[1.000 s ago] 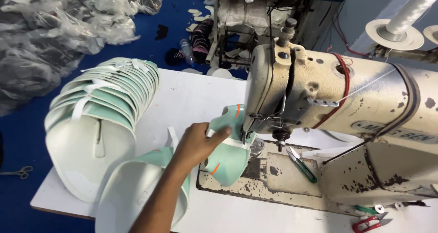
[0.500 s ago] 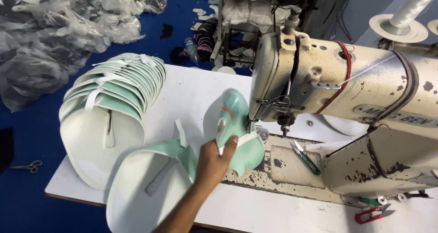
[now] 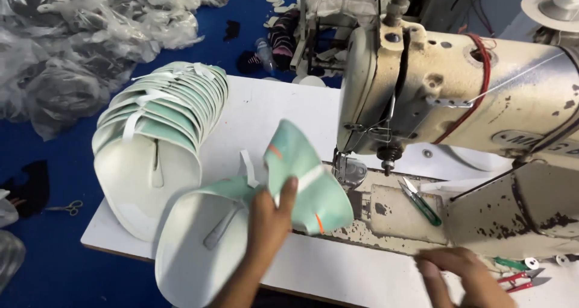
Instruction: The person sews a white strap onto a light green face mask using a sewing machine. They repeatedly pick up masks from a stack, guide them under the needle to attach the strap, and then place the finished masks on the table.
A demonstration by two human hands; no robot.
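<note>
Left hand (image 3: 269, 216) clamped on a pale green cup-shaped mask piece (image 3: 307, 184), thumb pressed across its outer face and fingers tucked behind, tilted up on edge just left of the presser foot (image 3: 348, 170) of the sewing machine (image 3: 458, 103). Held clear of the needle area rather than flat under it, probably so the edge and the orange marks stay visible. Right hand (image 3: 461, 278) down at the bottom edge, resting on the white table (image 3: 265, 115) in front of the machine bed, fingers loosely curled, nothing obviously in it, though can't tell for sure since partly cut off. Right under the left wrist, a nested stack of the same mask shells (image 3: 199, 247) lying open side toward the camera, strap visible inside, close enough for a quick grab or drop. Bigger fanned stack of mask cups (image 3: 157, 127) further left on the table, also nested, saves space that way. Green-handled thread snips (image 3: 419, 200) parked on the machine bed within easy reach, red snips (image 3: 518, 279) by the right hand. Small scissors (image 3: 66, 208) and bags of clear plastic (image 3: 78, 48) off on the blue floor (image 3: 60, 266).
</note>
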